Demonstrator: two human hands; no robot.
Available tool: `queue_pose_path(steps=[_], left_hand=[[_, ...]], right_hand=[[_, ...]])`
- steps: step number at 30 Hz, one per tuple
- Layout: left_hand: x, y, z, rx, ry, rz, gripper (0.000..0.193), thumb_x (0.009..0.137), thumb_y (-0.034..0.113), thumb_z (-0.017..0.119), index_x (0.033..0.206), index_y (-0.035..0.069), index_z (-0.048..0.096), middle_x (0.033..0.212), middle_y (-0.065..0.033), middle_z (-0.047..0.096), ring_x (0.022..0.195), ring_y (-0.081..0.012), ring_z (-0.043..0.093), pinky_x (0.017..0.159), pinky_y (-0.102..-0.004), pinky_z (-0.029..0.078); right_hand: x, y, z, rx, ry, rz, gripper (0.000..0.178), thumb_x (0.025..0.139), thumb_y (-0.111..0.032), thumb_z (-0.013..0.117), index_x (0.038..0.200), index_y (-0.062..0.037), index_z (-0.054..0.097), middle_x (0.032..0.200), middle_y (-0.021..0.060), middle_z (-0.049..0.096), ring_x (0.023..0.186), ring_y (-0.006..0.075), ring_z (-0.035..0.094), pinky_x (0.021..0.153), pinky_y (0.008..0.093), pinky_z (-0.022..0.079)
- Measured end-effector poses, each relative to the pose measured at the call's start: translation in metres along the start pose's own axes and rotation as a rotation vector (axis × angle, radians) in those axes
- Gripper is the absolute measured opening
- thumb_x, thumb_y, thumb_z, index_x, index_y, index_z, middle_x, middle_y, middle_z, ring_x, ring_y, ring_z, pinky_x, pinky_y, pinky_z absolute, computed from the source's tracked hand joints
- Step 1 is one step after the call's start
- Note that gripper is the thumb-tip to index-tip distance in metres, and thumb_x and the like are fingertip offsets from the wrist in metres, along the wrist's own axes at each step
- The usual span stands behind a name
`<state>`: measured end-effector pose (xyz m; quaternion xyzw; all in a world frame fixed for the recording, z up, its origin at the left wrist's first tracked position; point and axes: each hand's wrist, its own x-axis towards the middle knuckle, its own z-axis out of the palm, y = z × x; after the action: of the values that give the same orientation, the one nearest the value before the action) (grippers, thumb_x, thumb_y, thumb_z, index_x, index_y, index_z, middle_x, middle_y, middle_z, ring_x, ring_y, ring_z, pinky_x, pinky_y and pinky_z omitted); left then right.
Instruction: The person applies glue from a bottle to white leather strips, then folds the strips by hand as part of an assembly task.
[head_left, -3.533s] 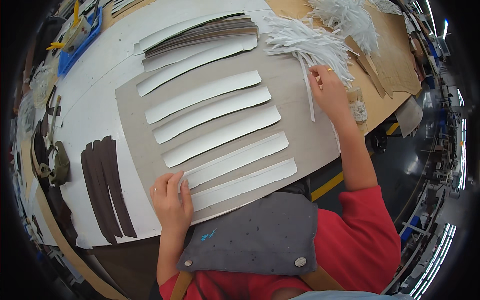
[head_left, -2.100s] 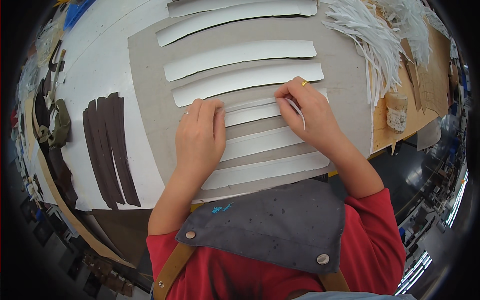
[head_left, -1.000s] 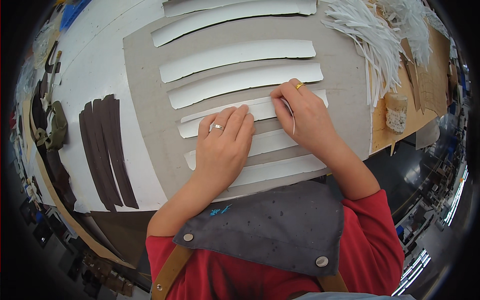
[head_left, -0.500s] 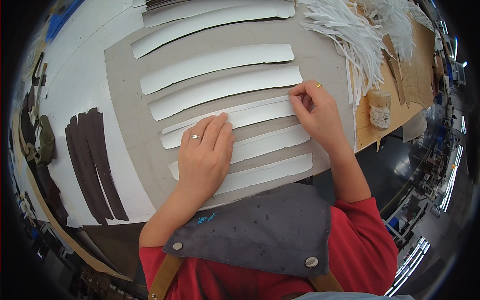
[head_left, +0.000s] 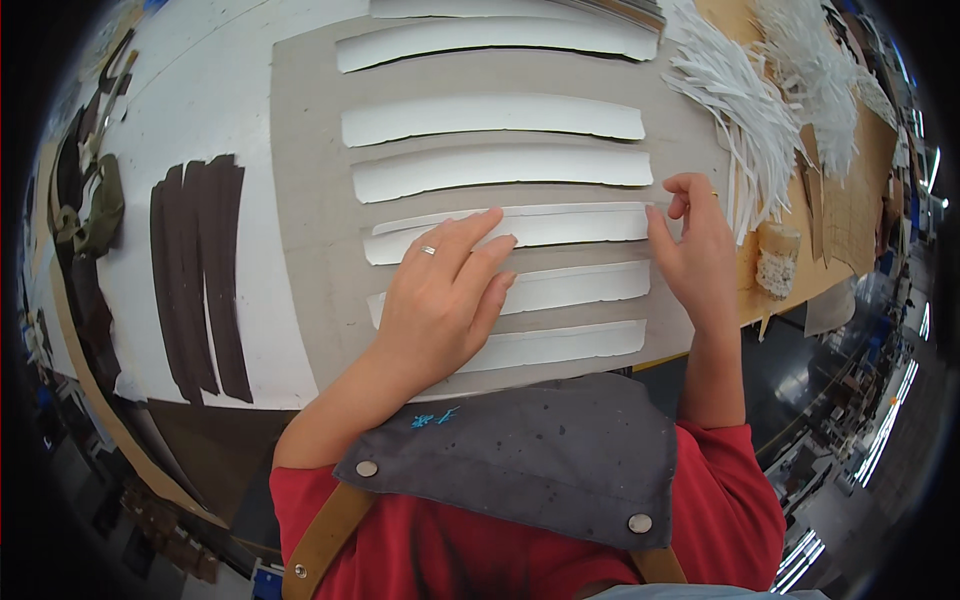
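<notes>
We find the left hand [head_left: 440, 290] spread flat on the middle white strip [head_left: 560, 225], which lies on grey board [head_left: 310, 200]. The right hand [head_left: 695, 245] pinches its right end. We judge the strip light, floppy, tearable; best taken by the ends.

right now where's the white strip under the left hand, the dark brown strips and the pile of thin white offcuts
white strip [head_left: 570, 226]: head view, bare middle stretch between the hands
dark brown strips [head_left: 200, 280]: head view, middle of the group at the left
pile of thin white offcuts [head_left: 735, 95]: head view, centre of the heap
</notes>
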<state>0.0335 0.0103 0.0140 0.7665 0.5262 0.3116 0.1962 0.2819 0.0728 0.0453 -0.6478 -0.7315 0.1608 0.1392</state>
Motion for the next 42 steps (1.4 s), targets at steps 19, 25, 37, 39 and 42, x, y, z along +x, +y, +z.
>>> queue_pose_path(steps=[19,25,37,39,42], left_hand=[[-0.049,-0.031,-0.030,0.359,0.031,-0.059,0.031,0.081,0.008,0.065,0.112,0.003,0.062,0.120,-0.0070,0.059,0.103,-0.0254,0.056,0.087,-0.0371,0.042],[-0.048,-0.027,-0.028,0.429,-0.064,-0.114,0.035,0.081,0.009,0.065,0.116,0.005,0.061,0.129,-0.0047,0.057,0.105,-0.0257,0.055,0.090,-0.0378,0.040],[-0.047,-0.019,-0.035,0.337,-0.121,-0.124,0.033,0.083,0.007,0.063,0.115,0.002,0.058,0.120,-0.0124,0.058,0.103,-0.0303,0.053,0.090,-0.0406,0.038],[-0.046,-0.018,-0.039,0.275,-0.096,-0.129,0.030,0.083,0.007,0.063,0.112,0.002,0.059,0.114,-0.0123,0.058,0.098,-0.0288,0.053,0.086,-0.0396,0.038],[-0.048,-0.022,-0.042,0.194,-0.041,-0.204,0.027,0.082,0.006,0.063,0.109,0.004,0.061,0.103,-0.0122,0.057,0.090,-0.0267,0.053,0.079,-0.0380,0.037]], right_hand=[[0.016,-0.071,0.077,0.084,-0.272,-0.989,0.036,0.075,-0.002,0.060,0.111,-0.0018,0.060,0.119,0.0075,0.060,0.101,0.0240,0.058,0.088,0.0364,0.047],[0.012,-0.069,0.080,0.118,-0.244,-0.949,0.034,0.074,-0.001,0.060,0.108,-0.0019,0.060,0.118,0.0079,0.060,0.100,0.0244,0.058,0.086,0.0363,0.047],[-0.012,-0.038,0.058,0.223,-0.177,-0.702,0.024,0.078,-0.003,0.065,0.101,-0.0036,0.059,0.099,0.0098,0.057,0.086,0.0285,0.057,0.077,0.0379,0.047],[-0.009,-0.031,0.049,0.316,-0.227,-0.675,0.019,0.083,-0.006,0.064,0.101,-0.0035,0.059,0.097,0.0102,0.059,0.087,0.0292,0.058,0.076,0.0388,0.047],[0.033,0.007,0.025,0.197,0.073,-0.451,0.019,0.082,-0.007,0.063,0.100,-0.0039,0.058,0.095,0.0122,0.059,0.087,0.0312,0.059,0.075,0.0403,0.048]])
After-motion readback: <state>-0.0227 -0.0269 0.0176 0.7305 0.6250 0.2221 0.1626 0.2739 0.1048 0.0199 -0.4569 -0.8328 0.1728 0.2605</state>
